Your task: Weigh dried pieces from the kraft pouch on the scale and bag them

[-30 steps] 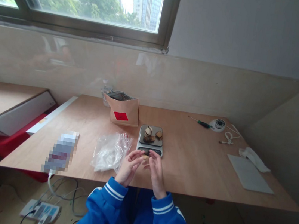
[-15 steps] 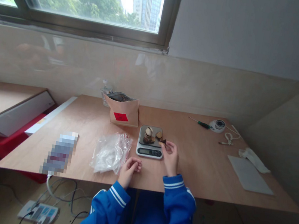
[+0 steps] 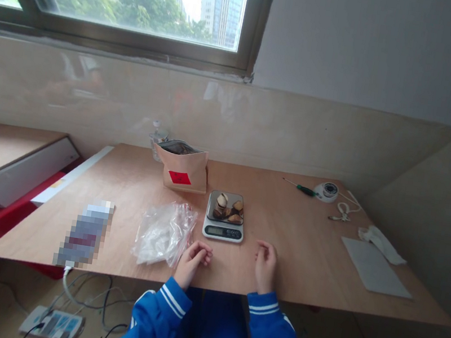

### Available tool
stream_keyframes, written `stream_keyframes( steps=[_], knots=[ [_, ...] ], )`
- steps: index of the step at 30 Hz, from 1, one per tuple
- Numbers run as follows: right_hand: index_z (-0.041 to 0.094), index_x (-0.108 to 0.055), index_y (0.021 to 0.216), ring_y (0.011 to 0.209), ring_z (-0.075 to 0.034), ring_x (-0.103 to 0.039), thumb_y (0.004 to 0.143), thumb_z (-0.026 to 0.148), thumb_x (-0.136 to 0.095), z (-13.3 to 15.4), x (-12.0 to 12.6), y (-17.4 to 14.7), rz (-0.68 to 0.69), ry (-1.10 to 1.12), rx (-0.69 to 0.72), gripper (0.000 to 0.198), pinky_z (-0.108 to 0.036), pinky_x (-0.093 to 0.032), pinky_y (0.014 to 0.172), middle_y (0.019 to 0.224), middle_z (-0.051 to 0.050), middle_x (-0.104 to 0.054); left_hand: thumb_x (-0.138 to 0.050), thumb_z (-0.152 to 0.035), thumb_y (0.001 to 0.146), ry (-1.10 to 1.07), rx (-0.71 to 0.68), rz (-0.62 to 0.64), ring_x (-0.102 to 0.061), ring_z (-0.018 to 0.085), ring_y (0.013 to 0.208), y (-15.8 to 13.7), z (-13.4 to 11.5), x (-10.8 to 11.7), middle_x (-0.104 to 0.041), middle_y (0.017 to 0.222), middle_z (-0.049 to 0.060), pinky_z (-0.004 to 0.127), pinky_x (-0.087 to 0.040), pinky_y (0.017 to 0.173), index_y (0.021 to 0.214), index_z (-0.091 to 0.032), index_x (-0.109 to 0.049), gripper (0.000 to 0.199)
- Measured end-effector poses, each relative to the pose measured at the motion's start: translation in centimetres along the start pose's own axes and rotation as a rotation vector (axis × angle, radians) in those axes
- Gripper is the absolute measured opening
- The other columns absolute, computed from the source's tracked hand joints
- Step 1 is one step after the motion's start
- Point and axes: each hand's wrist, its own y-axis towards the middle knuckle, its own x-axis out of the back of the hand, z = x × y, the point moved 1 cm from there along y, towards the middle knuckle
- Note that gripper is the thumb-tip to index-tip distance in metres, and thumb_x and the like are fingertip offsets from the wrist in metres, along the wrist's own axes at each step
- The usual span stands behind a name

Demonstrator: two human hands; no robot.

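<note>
A small kitchen scale (image 3: pixel 223 232) stands before me, with several brown and cream dried mushroom pieces (image 3: pixel 236 209) on its metal plate. My right hand (image 3: pixel 265 268) rests on the table to the right of the scale, apart from it. Its fingers are loosely bent and hold nothing. My left hand (image 3: pixel 192 262) lies near the front edge, its fingers curled in with nothing showing in them. Just left of it, close to the wrist, is a pile of clear plastic bags (image 3: pixel 164 233). Behind stands an open kraft pouch (image 3: pixel 186 168) with a red label.
A clear bottle (image 3: pixel 157 134) stands behind the pouch. At left lies a blurred-out flat item (image 3: pixel 84 235) with a cable. On the right are a green-handled screwdriver (image 3: pixel 305 190), a white dome camera (image 3: pixel 328 191), a grey sheet (image 3: pixel 375 268) and a crumpled white cloth (image 3: pixel 382 244).
My right hand has let go of a mushroom piece, which now lies on the scale plate. The hand has drawn back to the right and towards me. My left hand has hardly moved.
</note>
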Motion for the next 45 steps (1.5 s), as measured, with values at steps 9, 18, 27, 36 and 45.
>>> stream_keyframes(
  steps=[9,18,27,36,45],
  knots=[
    [0.020,-0.061,0.080,0.074,-0.020,-0.055,0.080,0.026,-0.042,1.0,-0.1,-0.1,0.093,-0.063,0.068,0.021,-0.034,-0.046,0.070,0.082,-0.005,-0.060,-0.068,-0.046,0.068,0.012,-0.012,0.003,-0.052,0.010,0.057,-0.1,0.0,-0.1,-0.059,0.066,0.001,0.022,-0.040,0.055,0.075,-0.014,-0.060,0.034],
    [0.020,-0.062,0.073,0.075,-0.021,-0.055,0.078,0.024,-0.042,1.7,0.0,-0.2,0.109,-0.089,0.099,0.021,-0.034,-0.045,0.072,0.078,-0.005,-0.061,-0.068,-0.047,0.067,0.024,-0.013,0.010,-0.052,0.010,0.057,-0.2,-0.2,-0.2,-0.058,0.065,0.001,0.022,-0.039,0.055,0.074,-0.014,-0.060,0.035],
    [0.020,-0.061,0.073,0.081,-0.022,-0.058,0.079,0.026,-0.041,2.0,0.0,-0.2,0.118,-0.108,0.098,0.021,-0.034,-0.045,0.075,0.080,-0.006,-0.062,-0.067,-0.048,0.068,0.045,-0.019,0.014,-0.052,0.010,0.056,-0.3,-0.3,-0.3,-0.059,0.064,0.001,0.022,-0.039,0.054,0.073,-0.014,-0.060,0.035],
    [0.020,-0.061,0.071,0.079,-0.022,-0.057,0.079,0.025,-0.041,1.9,-0.1,-0.1,0.127,-0.120,0.098,0.022,-0.034,-0.045,0.074,0.080,-0.007,-0.062,-0.057,-0.040,0.076,0.285,-0.166,0.025,-0.050,0.012,0.054,-1.6,-1.3,-0.9,-0.057,0.066,0.002,0.025,-0.039,0.053,0.072,-0.017,-0.061,0.023],
    [0.020,-0.059,0.068,0.078,-0.022,-0.057,0.078,0.025,-0.041,2.3,-0.1,0.0,0.128,-0.106,0.089,0.022,-0.033,-0.044,0.071,0.077,-0.006,-0.062,-0.039,-0.018,0.083,0.947,-0.921,-0.611,-0.053,0.021,0.093,3.9,-19.7,-1.5,-0.055,0.098,0.009,0.036,-0.042,0.089,0.094,-0.017,-0.057,0.021]
  ],
)
